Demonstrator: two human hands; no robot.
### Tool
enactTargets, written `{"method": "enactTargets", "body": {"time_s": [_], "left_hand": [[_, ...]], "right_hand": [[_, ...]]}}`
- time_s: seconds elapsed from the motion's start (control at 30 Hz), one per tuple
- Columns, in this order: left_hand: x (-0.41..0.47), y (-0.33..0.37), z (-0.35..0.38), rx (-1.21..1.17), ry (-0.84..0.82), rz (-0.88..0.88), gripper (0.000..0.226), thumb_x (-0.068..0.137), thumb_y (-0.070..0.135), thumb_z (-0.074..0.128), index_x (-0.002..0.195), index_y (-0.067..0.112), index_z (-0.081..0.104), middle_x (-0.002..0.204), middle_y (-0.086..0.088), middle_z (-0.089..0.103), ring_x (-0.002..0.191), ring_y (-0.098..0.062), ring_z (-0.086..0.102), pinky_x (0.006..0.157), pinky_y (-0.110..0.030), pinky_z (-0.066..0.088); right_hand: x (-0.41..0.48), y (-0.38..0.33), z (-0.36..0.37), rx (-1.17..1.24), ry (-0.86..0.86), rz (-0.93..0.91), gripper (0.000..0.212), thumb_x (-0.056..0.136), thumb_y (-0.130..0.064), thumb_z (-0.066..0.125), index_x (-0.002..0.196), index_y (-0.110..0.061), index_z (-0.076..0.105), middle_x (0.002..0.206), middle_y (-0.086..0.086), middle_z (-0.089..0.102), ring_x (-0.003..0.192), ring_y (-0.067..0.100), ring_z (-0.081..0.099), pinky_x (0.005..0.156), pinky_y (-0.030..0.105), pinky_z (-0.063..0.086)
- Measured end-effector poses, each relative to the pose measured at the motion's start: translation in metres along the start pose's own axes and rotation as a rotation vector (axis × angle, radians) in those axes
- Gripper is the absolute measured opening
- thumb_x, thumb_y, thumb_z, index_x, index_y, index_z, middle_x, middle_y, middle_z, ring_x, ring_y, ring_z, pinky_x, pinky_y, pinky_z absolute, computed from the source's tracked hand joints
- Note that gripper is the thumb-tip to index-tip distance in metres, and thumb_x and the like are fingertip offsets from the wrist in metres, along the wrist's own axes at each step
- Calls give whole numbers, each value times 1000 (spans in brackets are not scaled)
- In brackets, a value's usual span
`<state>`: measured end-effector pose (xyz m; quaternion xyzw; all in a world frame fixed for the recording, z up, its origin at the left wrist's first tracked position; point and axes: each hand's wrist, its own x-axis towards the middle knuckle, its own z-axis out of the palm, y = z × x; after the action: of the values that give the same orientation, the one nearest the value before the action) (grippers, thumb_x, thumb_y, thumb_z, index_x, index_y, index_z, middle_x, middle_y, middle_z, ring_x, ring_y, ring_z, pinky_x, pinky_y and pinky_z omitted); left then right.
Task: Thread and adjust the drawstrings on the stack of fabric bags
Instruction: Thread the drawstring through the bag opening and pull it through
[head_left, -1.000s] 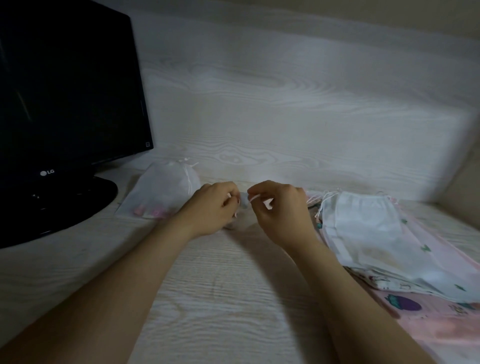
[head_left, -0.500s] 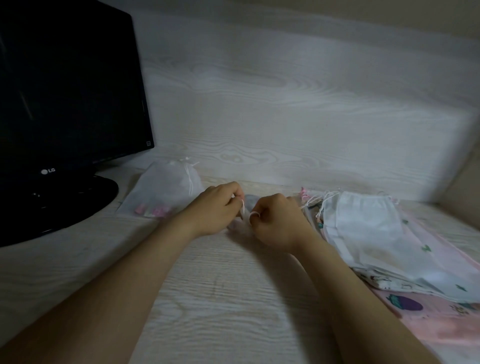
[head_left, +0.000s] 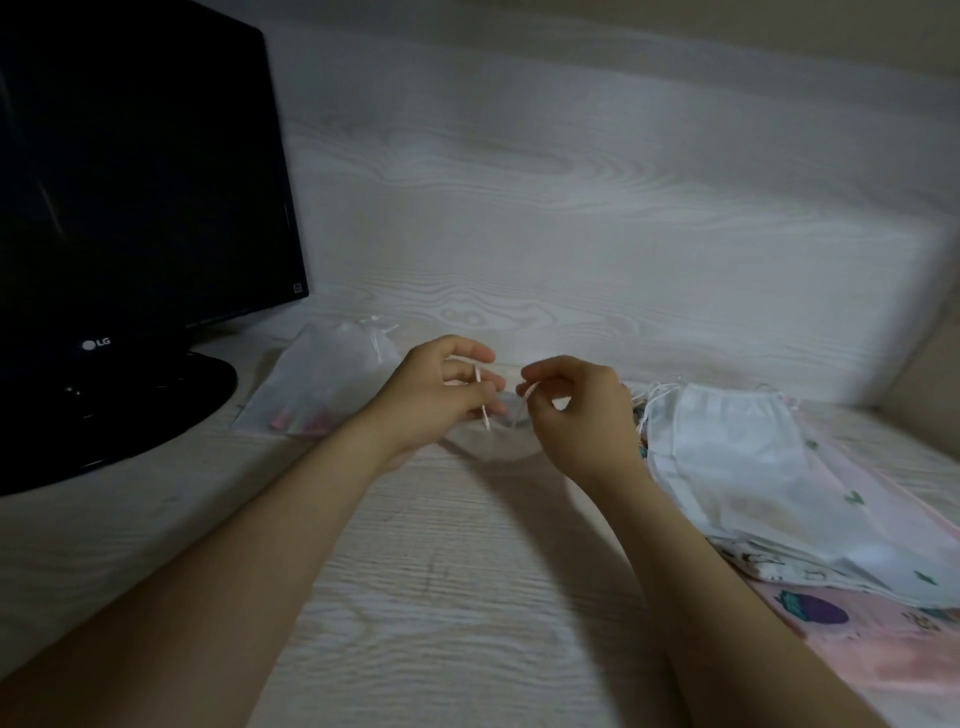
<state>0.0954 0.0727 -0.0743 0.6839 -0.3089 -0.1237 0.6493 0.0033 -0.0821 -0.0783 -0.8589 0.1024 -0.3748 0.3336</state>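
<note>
A small pale fabric bag (head_left: 493, 441) lies on the desk between my hands, mostly hidden by them. My left hand (head_left: 441, 395) pinches a thin white drawstring (head_left: 483, 400) that hangs from its fingers to the bag. My right hand (head_left: 571, 410) pinches another end of string at its fingertips, just right of the left hand. A stack of fabric bags (head_left: 753, 467), white on top with printed pink ones below, lies to the right, loose strings at its upper left corner.
A black monitor (head_left: 130, 208) on a round base (head_left: 156, 415) stands at the left. A translucent white drawstring pouch (head_left: 322, 384) with pink things inside lies beside the base. A pale wood-grain wall panel (head_left: 571, 208) rises behind the desk (head_left: 441, 597).
My hands, pressed close together half a second ago, have drawn apart and lifted a little, pulling the string ends up from the bag.
</note>
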Motion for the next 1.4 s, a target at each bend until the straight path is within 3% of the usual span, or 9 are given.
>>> {"method": "enactTargets", "body": {"time_s": [0.17,0.3,0.4,0.57,0.7,0.83,1.0,1.17,1.4], "left_hand": [[1,-1,5,-173,-107,-78,35,106,-1,56,138,14,58,127,-14,73,100,-32,77,96,-45,62],[-1,2,6,-99,-107,-74,39,106,1,53,141,19,55,127,-9,72,86,-28,76,93,-46,62],[-2,3,7,-76,-126,-58,48,104,-4,53,145,21,53,131,-4,72,85,-26,76,85,-40,62],[-3,4,7,-48,-189,-45,62,101,-14,45,150,23,52,134,-1,71,86,-29,77,81,-32,60],[-5,5,8,-18,-251,-49,64,101,-12,46,151,27,50,129,-4,73,94,-33,77,82,-30,60],[-2,4,7,-64,-216,-95,62,100,-8,52,150,28,46,129,-2,73,87,-27,75,83,-34,59],[0,0,8,-19,-126,-160,42,99,12,70,136,14,52,84,-5,68,70,-15,65,78,-34,54],[2,-3,4,103,-94,-109,35,96,19,77,126,13,60,82,-6,72,72,-13,63,73,-29,53],[2,-4,5,151,-107,-76,13,101,15,69,102,4,78,82,-6,76,66,-11,63,64,-21,53]], "right_hand": [[3,-4,-5,447,-48,258,36,93,0,49,109,-19,76,92,-1,79,88,11,75,73,25,58],[5,-6,-10,614,-87,451,28,95,-4,53,108,-14,75,89,9,75,83,20,71,75,32,55],[2,-5,-10,542,-156,452,15,94,-16,65,98,-8,77,77,7,70,75,20,67,73,33,52],[-2,-7,-6,394,-317,382,46,94,-39,72,89,6,74,72,10,63,65,13,54,65,27,43],[-5,-10,-8,429,-353,298,34,99,-24,69,85,6,76,72,15,72,61,9,59,59,16,46],[-1,-9,-7,515,-262,392,26,102,-17,63,96,4,77,69,8,65,57,9,57,53,17,45],[2,-10,-5,618,-171,486,19,99,-13,62,100,-1,77,72,6,60,61,13,57,56,23,44],[2,-10,-7,721,-120,550,19,100,-12,59,105,-3,74,71,3,64,67,18,64,69,33,49],[-1,-12,-10,552,-78,548,26,98,-18,54,96,0,73,82,14,78,73,28,75,63,33,60]]}}
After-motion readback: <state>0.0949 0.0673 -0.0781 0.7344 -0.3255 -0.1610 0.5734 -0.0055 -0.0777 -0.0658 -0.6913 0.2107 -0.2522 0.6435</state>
